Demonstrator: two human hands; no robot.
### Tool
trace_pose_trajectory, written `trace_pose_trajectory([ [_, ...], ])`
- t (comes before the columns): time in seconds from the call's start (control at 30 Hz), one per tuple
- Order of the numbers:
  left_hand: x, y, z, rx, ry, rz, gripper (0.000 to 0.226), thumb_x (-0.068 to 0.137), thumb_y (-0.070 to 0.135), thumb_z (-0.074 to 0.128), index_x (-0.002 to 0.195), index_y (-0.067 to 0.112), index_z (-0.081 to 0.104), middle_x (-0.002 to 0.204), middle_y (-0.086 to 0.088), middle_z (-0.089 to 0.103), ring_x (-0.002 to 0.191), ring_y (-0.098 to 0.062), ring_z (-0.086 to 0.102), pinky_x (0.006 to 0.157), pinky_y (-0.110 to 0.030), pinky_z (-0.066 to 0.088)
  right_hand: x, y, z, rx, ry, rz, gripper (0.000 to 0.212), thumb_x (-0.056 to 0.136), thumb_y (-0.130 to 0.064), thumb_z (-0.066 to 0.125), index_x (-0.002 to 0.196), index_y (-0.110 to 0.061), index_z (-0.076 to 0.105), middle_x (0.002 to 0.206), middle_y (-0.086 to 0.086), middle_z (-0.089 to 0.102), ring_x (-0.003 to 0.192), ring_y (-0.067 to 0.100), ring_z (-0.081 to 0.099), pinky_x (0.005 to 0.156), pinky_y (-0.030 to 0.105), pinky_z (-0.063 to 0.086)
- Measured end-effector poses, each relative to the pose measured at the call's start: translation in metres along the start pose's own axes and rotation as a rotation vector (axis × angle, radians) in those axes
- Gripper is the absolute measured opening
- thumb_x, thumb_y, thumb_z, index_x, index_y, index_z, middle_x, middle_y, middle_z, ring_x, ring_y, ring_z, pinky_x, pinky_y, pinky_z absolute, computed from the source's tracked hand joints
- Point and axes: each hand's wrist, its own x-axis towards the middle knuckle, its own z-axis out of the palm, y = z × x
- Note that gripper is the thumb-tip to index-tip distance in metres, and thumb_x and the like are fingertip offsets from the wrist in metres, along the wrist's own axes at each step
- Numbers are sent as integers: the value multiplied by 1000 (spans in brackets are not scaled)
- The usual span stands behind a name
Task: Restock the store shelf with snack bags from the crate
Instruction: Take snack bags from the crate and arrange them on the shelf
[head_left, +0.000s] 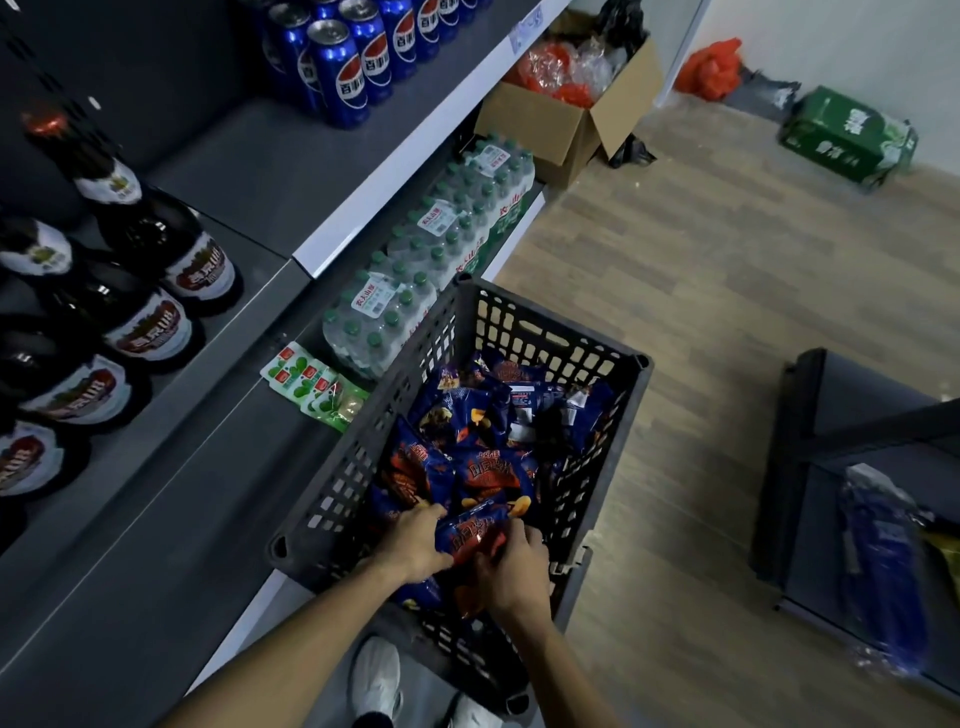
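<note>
Both hands (467, 551) grip one snack bag (470, 535) inside crate (602, 493) full of bags.

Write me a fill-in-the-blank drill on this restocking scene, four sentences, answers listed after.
1. Both hands, the left hand and the right hand, grip one blue snack bag inside the ____.
2. The dark plastic crate is filled with ____ snack bags.
3. On the shelf stand blue ____.
4. Beside the crate, on the lowest level, lie shrink-wrapped packs of ____ bottles.

Answers: crate; blue; cans; water
</note>
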Motion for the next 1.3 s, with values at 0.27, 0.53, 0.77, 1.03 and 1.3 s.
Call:
trace_pose_trajectory([
  [0.27,11,-6,12,4,-21,-19,44,78,25,80,116,14,60,118,0,63,109,-18,59,94,-29,49,16,8,9,49,-81,126,46,89,-27,65,128,-16,42,129,7,52,114,24,56,99,42,49],
  [0.53,17,7,-12,-30,115,68,27,82,8,74,104,18,61,106,2,55,95,-15,57,81,-28,49,23,-7,1,110,-89,145,63,82,-36,67,131,-15,34,131,9,47,116,27,52,102,43,47],
  [0.77,15,-4,-51,-61,215,127,27,84,-2,67,101,18,69,99,4,59,91,-11,58,83,-21,46,31,-24,-10,244,-80,92,60,90,-50,55,132,-12,38,131,6,49,110,23,56,97,40,51],
  [1.03,17,-18,-82,-71,353,110,25,82,0,69,96,21,69,94,5,59,82,-8,57,70,-11,38,83,-31,-29,150,47,84,38,96,-27,58,126,-9,44,124,11,58,108,27,60,94,41,52],
  [1.3,23,-18,-80,-60,366,141,26,82,-1,66,100,17,70,99,2,59,86,-13,59,74,-16,41,105,-23,-30,94,29,127,33,96,-26,61,121,-6,53,114,13,66,84,19,55,72,30,45],
])
